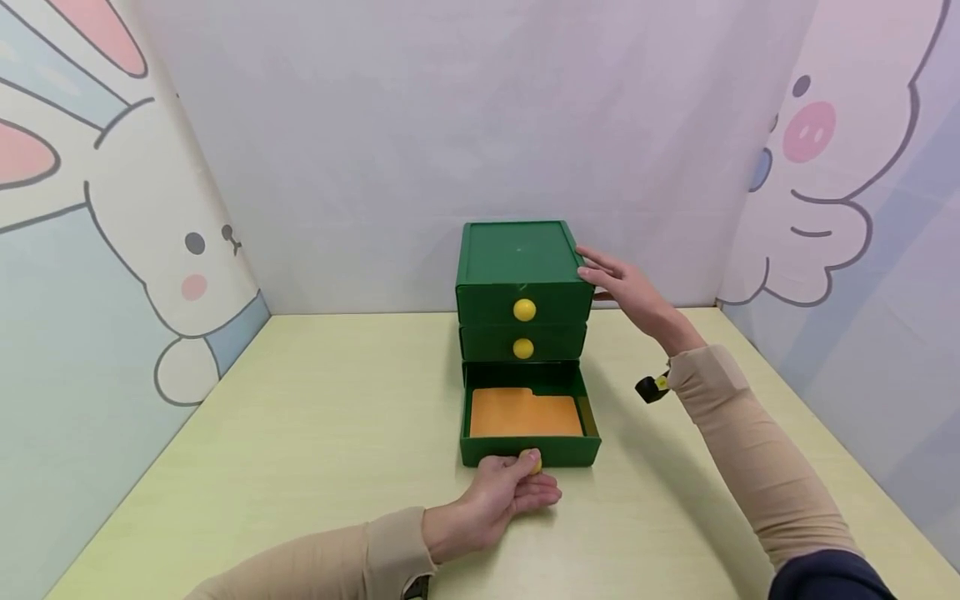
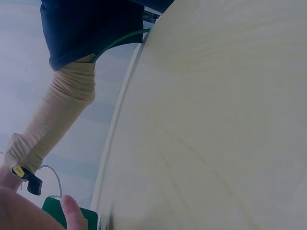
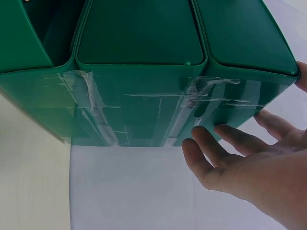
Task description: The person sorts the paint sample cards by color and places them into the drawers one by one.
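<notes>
A green three-drawer cabinet (image 1: 517, 252) stands on the table with its bottom drawer (image 1: 480, 451) pulled out. Inside that drawer lies an orange sheet or folder (image 1: 517, 412) with a stepped edge. My left hand (image 1: 501, 497), palm turned up, pinches the yellow knob (image 1: 536, 464) of the drawer between thumb and fingers. Most of the left hand is cut off in the left wrist view. My right hand (image 1: 626, 287) rests against the cabinet's upper right side with its fingers spread. In the right wrist view, the fingertips (image 3: 201, 139) are at the cabinet's taped side wall (image 3: 139, 108).
The upper two drawers, with yellow knobs (image 1: 524, 310), are closed. A pale table (image 1: 337, 417) surrounds the cabinet. Cloth walls with a rabbit (image 1: 165, 250) on the left and another cartoon animal on the right enclose it. A black wrist camera (image 1: 651, 388) hangs from the right sleeve.
</notes>
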`<action>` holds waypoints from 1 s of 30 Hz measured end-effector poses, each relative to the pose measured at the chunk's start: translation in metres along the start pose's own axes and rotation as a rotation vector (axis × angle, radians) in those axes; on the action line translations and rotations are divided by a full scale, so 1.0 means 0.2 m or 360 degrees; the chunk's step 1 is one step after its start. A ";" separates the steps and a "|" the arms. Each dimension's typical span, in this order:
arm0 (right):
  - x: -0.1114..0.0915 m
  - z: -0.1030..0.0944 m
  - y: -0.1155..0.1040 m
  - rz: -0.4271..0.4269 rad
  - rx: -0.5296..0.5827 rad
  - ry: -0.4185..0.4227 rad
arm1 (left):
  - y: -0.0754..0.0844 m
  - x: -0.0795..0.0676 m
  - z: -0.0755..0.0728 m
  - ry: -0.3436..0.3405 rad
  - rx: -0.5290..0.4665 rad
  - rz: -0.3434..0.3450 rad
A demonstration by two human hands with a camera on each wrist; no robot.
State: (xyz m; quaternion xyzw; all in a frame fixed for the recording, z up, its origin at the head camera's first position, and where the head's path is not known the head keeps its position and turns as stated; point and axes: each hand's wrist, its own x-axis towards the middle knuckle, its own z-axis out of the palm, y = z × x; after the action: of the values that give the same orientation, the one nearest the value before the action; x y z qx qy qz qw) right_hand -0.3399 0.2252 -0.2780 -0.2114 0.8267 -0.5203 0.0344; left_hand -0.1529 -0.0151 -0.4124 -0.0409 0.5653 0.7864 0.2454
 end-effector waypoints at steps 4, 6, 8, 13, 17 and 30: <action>0.00 0.00 0.00 -0.0007 0.0009 -0.0008 | 0.01 0.01 0.00 -0.0003 0.0002 0.0003; 0.00 0.00 0.00 -0.0002 0.0015 -0.0003 | 0.02 0.02 0.00 -0.0007 0.0004 0.0011; 0.00 0.00 0.01 -0.0005 0.0020 -0.0001 | 0.02 0.03 -0.01 -0.0006 0.0004 0.0019; 0.00 0.00 0.01 -0.0011 0.0010 -0.0002 | 0.03 0.06 -0.01 0.0007 0.0008 0.0026; -0.01 0.00 0.00 -0.0017 0.0001 -0.0006 | 0.04 0.08 -0.01 0.0020 0.0014 0.0036; 0.00 0.00 0.01 -0.0010 0.0008 0.0006 | 0.09 0.18 -0.03 0.0065 0.0004 0.0088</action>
State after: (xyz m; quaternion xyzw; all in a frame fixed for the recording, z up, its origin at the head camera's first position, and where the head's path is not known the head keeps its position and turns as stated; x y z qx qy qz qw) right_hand -0.3416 0.2259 -0.2799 -0.2131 0.8248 -0.5227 0.0317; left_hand -0.1933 -0.0117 -0.4119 -0.0411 0.5721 0.7912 0.2121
